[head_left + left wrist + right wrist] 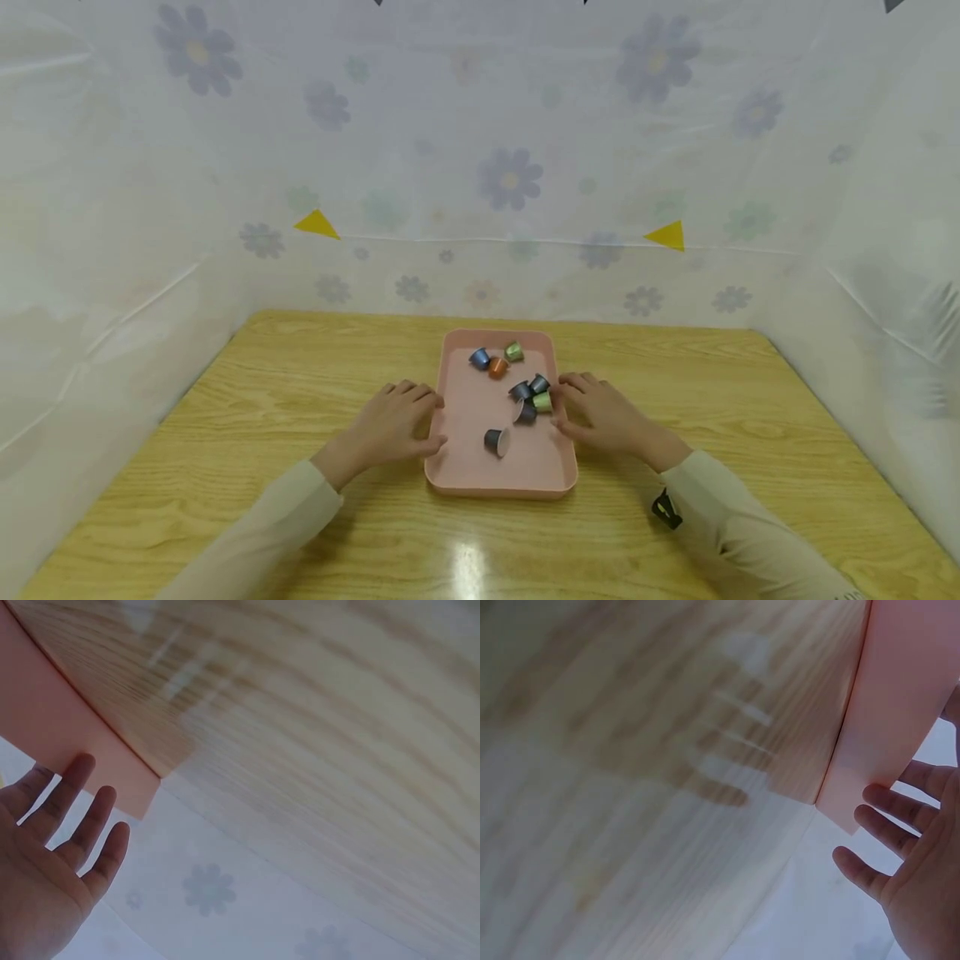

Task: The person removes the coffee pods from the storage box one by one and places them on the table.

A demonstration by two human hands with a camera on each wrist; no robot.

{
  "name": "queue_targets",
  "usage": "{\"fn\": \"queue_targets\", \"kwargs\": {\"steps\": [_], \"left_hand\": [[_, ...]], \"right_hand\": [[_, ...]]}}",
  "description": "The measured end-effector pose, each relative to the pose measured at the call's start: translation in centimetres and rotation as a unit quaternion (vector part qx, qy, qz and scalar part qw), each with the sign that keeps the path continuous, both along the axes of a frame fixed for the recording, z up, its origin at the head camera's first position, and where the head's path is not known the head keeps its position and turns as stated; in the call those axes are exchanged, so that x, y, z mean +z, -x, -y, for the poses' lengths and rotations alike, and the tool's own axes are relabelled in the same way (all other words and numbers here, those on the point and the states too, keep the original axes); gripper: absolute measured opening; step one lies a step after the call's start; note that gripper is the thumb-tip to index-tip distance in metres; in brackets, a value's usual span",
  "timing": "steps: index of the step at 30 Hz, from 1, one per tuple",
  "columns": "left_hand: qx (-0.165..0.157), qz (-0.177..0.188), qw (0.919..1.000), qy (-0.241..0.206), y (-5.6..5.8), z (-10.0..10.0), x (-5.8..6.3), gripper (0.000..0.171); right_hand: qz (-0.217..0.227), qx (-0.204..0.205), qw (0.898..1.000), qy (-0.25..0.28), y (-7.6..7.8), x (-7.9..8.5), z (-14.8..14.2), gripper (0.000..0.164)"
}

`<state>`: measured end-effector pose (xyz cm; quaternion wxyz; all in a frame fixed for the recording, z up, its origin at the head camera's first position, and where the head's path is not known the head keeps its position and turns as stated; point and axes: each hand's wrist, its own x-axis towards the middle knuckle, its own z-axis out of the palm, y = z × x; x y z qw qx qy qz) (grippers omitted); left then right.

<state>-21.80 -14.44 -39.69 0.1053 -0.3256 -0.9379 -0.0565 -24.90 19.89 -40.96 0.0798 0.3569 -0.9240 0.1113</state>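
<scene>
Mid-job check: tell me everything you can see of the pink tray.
The tray is pink, rectangular and shallow, with rounded corners, low walls and a smooth, plastic-looking surface. It sits flat on the wood-grain table, its long sides running front to back, and holds eight small capsules. The left grip touches its left wall, the right grip its right wall.

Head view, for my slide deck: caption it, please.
Left hand and right hand flank a pink tray of capsules on a table.
</scene>
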Motion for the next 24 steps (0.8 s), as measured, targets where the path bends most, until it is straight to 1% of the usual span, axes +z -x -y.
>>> {"fn": "queue_targets", "kwargs": {"steps": [4, 14, 19, 24], "left_hand": [[-0.002, -0.004, 1.0, 0.003, -0.16, 0.26, -0.01, 0.047], [-0.008, -0.017, 0.9998, 0.006, -0.04, 0.43, -0.1, 0.045], [-0.012, -0.025, 0.9996, -0.003, 0.07, 0.37, -0.13, 0.041], [-0.01, -0.02, 0.9997, -0.008, 0.19, 0.29, -0.03, 0.041]], "right_hand": [[0.009, -0.002, 1.0, -0.002, -0.18, 0.08, 0.22, 0.049], [0.004, -0.003, 1.0, -0.012, -0.38, 0.31, 0.53, 0.049], [-0.006, -0.002, 1.0, -0.019, -0.43, 0.4, 0.59, 0.049], [-0.028, -0.007, 0.999, -0.026, -0.39, 0.43, 0.61, 0.048]]}}
